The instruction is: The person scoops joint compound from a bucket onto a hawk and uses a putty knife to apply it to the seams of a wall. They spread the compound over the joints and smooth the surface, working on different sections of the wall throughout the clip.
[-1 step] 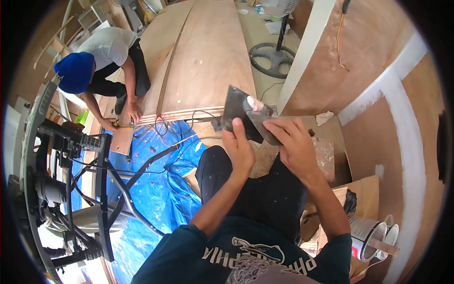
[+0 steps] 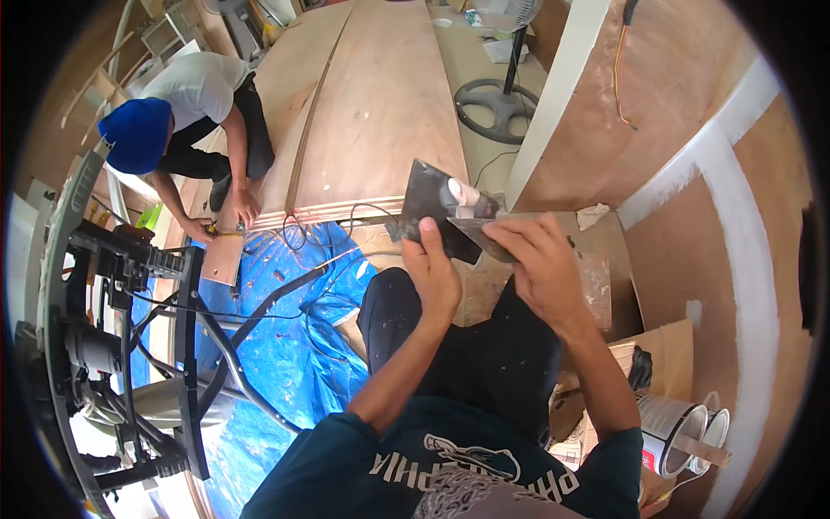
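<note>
My left hand (image 2: 432, 272) grips a dark square plate (image 2: 424, 203) from below, its thumb on the face, where a blob of pale pinkish paste (image 2: 462, 192) sits. My right hand (image 2: 545, 277) grips a metal scraper (image 2: 484, 240) that lies at the plate's right side, just below the paste, fingers bent over its blade. Both hands are above my dark-trousered legs; the fingers under the plate are mostly hidden.
A co-worker (image 2: 194, 91) crouches left, hands at a small board (image 2: 223, 259). Plywood sheets (image 2: 380, 104) lie ahead, blue tarp (image 2: 294, 355) and black metal frame (image 2: 186, 363) left. A fan stand (image 2: 493, 112) is behind; cans (image 2: 674, 432) and a painted-seam wall (image 2: 674, 242) are right.
The scraper in my right hand has tilted and shifted slightly, showing more of the paste on the plate. The plate in my left hand has moved a little to the left.
</note>
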A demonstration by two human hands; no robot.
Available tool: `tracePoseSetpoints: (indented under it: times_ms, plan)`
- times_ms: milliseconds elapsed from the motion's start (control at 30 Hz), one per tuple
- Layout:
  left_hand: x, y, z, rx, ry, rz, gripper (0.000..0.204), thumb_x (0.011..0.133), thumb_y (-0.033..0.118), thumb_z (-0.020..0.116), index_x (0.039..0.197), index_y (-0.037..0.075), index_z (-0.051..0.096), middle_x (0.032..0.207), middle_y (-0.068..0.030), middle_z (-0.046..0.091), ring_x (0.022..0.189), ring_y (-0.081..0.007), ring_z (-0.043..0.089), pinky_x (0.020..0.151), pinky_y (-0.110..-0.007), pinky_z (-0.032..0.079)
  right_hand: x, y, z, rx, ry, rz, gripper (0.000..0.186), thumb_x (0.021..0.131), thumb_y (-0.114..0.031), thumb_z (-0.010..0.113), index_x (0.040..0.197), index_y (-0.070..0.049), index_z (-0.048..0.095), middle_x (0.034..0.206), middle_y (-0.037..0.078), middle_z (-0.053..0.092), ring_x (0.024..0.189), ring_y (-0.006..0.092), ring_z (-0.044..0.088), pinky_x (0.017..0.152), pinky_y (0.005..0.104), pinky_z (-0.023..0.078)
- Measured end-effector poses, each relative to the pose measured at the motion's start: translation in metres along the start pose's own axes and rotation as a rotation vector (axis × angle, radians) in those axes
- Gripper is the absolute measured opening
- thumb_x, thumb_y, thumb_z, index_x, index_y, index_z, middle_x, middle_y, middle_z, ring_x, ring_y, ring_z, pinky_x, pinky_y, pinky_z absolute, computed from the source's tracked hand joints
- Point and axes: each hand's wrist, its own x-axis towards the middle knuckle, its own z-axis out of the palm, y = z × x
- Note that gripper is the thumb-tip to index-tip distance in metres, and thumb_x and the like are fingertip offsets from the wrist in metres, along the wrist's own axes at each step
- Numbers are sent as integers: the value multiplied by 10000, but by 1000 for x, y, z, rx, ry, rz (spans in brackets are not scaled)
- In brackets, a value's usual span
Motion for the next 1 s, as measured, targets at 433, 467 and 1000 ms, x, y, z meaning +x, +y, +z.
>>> tracePoseSetpoints:
  times_ms: [433,467,1000]
  plan:
    - [-3,3,9,26,64,92,291,1044,294,459,1095,13,516,973,-32,564,857,-90,530,723,-259,466,3,-1,3,126,-38,-2,453,685,112,581,1110,-31,646,1073,102,638,955,309,562,845,394,484]
    - [-2,2,6,4,55,79,307,1043,296,462,1173,22,506,1068,-55,595,929,-104,584,781,-264,516,6,0,0,122,-21,-3,453,685,112,581,1111,-29,646,1071,104,637,961,310,563,847,395,486]
    - [-6,7,10,50,30,83,327,1039,309,469,1152,6,513,1047,-62,613,902,-105,597,742,-250,525,22,2,-16,76,11,-32,448,696,116,580,1125,-9,610,1071,134,636,976,333,564,855,400,482]
